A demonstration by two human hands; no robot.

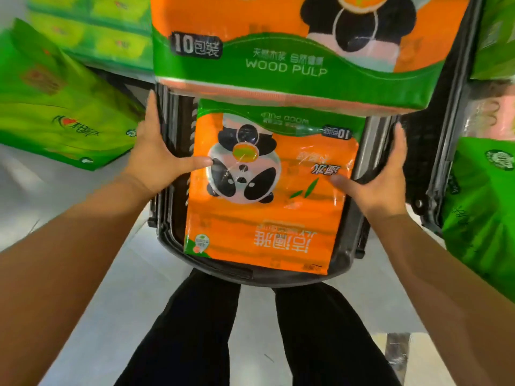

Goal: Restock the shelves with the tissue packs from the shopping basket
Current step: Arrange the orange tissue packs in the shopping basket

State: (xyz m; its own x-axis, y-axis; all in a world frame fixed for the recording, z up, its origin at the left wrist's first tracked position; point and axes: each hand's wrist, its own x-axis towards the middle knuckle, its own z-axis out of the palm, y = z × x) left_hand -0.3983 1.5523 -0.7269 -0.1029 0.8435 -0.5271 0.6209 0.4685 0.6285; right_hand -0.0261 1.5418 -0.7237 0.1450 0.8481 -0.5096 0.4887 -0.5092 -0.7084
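The orange panda tissue pack (267, 207) lies face up in the black shopping basket (278, 278), with narrow gaps to both side walls. The left hand (156, 160) and right hand (386, 179) are spread, thumbs on the pack's face and fingers straight along the walls, perhaps touching its edges. The second orange pack (278, 65), above, reads "10" and "WOOD PULP".

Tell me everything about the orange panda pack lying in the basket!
The orange panda pack is a shiny plastic-wrapped tissue bundle, lying face up in the black basket. Its print is upside down from here: a panda, green band reading WOOD PULP, a 10 label. The left hand and right hand flank it, each thumb resting on its front. A second pack like it covers its far end.
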